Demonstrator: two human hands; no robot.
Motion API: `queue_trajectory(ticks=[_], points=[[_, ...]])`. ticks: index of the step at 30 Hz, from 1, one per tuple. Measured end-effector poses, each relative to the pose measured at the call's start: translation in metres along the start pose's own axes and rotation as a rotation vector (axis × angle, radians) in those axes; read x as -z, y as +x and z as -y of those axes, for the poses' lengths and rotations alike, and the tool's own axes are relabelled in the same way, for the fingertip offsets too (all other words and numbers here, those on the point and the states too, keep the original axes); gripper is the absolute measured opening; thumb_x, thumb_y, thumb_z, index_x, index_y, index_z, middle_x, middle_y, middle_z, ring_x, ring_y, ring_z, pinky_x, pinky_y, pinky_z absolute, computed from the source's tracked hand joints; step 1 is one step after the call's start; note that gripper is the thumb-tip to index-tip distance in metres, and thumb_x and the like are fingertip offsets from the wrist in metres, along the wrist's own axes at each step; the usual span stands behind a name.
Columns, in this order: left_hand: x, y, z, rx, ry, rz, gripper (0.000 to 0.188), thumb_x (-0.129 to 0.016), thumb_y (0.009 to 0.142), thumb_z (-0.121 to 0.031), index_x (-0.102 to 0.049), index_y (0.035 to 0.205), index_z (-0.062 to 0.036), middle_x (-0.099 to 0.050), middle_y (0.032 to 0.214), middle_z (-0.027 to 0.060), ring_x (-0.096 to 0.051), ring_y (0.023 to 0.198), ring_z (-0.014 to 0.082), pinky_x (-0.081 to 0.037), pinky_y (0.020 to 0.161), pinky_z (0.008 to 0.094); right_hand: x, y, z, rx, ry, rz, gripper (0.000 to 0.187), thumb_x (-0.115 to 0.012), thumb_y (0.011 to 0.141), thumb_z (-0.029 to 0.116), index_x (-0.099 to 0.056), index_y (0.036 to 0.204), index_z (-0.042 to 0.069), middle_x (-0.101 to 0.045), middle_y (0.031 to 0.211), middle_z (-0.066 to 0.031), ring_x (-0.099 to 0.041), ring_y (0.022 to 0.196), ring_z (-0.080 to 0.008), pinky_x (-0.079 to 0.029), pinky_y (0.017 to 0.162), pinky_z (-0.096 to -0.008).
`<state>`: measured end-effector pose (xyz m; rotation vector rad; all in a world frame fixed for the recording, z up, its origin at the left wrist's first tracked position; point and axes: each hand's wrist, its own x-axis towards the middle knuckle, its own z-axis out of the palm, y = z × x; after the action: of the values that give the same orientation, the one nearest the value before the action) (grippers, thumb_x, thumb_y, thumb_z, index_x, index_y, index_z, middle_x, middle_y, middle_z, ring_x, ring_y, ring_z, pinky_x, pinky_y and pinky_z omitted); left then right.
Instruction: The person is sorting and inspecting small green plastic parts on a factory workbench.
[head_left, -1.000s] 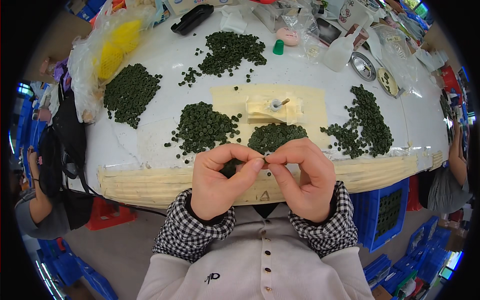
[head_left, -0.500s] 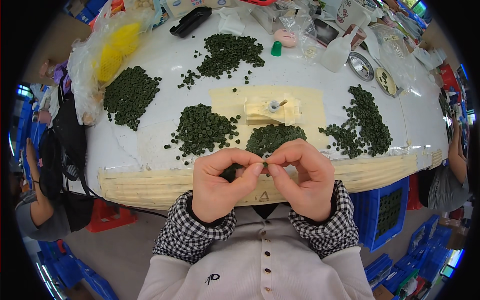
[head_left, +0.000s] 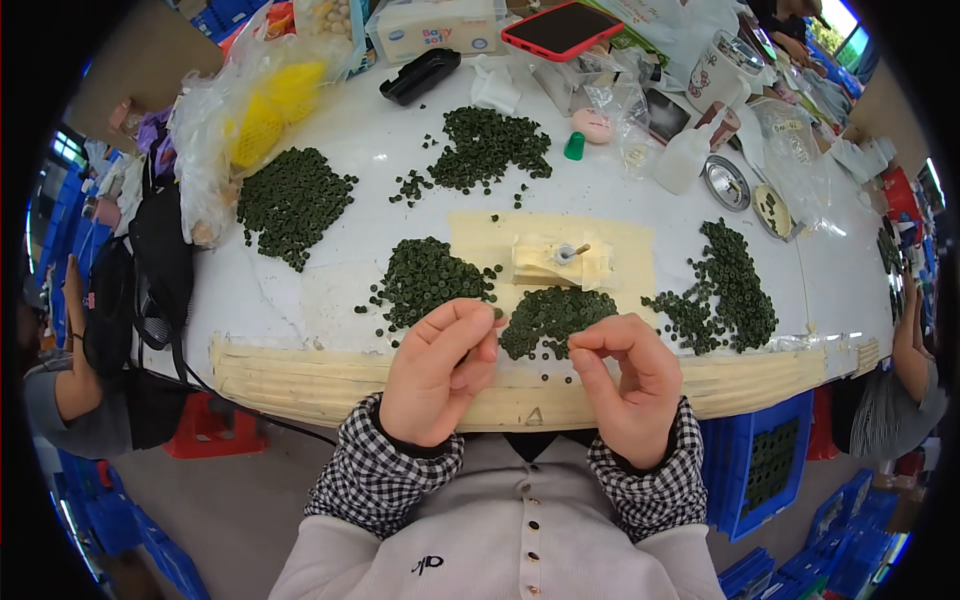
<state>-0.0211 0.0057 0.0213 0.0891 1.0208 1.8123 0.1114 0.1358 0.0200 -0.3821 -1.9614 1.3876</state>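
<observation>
Hands: left hand [head_left: 440,375] and right hand [head_left: 630,385] have drawn apart since the earlier frame, where their fingertips met; a clear gap now separates them.
Left grip: thumb and forefinger closed together; a green piece [head_left: 498,313] shows at their tips and appears pinched there, just left of the near pile [head_left: 557,318].
Right grip: thumb and forefinger almost meeting at the near pile's near-right edge; from where I stand, I cannot tell whether anything is between them.
Loose stock: similar pieces heaped on the table [head_left: 370,180] in four more piles: near-left pile [head_left: 425,283], far-left pile [head_left: 297,203], far pile [head_left: 490,148], right pile [head_left: 738,285].
Progress: judged well short of finished, with handling one piece at a time and much stock lying out; which piles are worked and which are waiting cannot be told.
Table middle: block [head_left: 535,262] beyond the near pile, peg [head_left: 582,249] tilted up from it; neither hand touches either.
Below, right: blue crate [head_left: 722,465], dark green contents in rows, detail too small to identify.
Far right: round dish [head_left: 778,222], a few green bits inside.
Far edge: clear box [head_left: 388,45], white contents.
Far left: clear bag [head_left: 195,190], yellow netting [head_left: 275,110] within.
</observation>
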Motion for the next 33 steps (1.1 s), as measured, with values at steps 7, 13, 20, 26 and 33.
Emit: queue_trajectory(ticks=[7, 13, 20, 26, 33], points=[[0.025, -0.004, -0.022, 0.004, -0.321, -0.059, 0.015, -0.045, 0.095, -0.02, -0.052, 0.09, -0.0074, -0.05, 0.069, 0.0, -0.029, 0.044, 0.0028, -0.023, 0.039, 0.0168, 0.021, -0.004, 0.009, 0.013, -0.419, 0.224, 0.011, -0.07, 0.07, 0.0, -0.064, 0.08, 0.002, -0.057, 0.073, -0.0077, -0.055, 0.065, -0.0212, -0.045, 0.057, -0.0289], [0.016, -0.012, -0.028, -0.007, -0.462, -0.099, 0.018, -0.041, 0.094, -0.007, -0.052, 0.107, -0.003, -0.054, 0.091, 0.0054, -0.037, 0.059, 0.0049, -0.033, 0.05, 0.0185, 0.02, 0.006, 0.006, 0.193, -0.623, 0.436, 0.013, -0.07, 0.068, 0.006, -0.059, 0.076, 0.003, -0.052, 0.071, -0.0074, -0.049, 0.07, -0.0259, -0.041, 0.062, -0.0342], [0.016, -0.018, -0.017, 0.077, -0.415, 0.073, 0.021, -0.041, 0.096, -0.014, -0.053, 0.108, -0.0023, -0.06, 0.093, 0.0073, -0.038, 0.056, 0.0043, -0.033, 0.051, 0.018, 0.02, 0.008, 0.004, 0.199, -0.733, 0.464, 0.016, -0.068, 0.07, 0.007, -0.055, 0.078, 0.004, -0.05, 0.073, -0.0081, -0.047, 0.07, -0.0269, -0.04, 0.063, -0.0351], [0.004, -0.015, -0.009, 0.124, -0.302, 0.075, 0.024, -0.039, 0.098, -0.02, -0.056, 0.103, -0.0032, -0.055, 0.078, 0.0017, -0.034, 0.05, 0.0029, -0.03, 0.046, 0.0166, 0.03, 0.005, -0.007, 0.286, -0.706, 0.343, 0.017, -0.066, 0.068, 0.004, -0.058, 0.083, 0.003, -0.054, 0.079, -0.0074, -0.05, 0.07, -0.0246, -0.042, 0.062, -0.0339], [-0.014, -0.01, -0.013, 0.425, 0.115, 0.185, 0.027, -0.04, 0.098, -0.019, -0.054, 0.108, 0.0015, -0.055, 0.078, 0.0021, -0.037, 0.054, 0.0053, -0.031, 0.05, 0.018, 0.046, 0.011, 0.001, 0.56, -0.823, 0.567, 0.02, -0.058, 0.068, 0.011, -0.059, 0.085, 0.0, -0.052, 0.073, -0.0047, -0.051, 0.067, -0.0181, -0.042, 0.057, -0.0292]])
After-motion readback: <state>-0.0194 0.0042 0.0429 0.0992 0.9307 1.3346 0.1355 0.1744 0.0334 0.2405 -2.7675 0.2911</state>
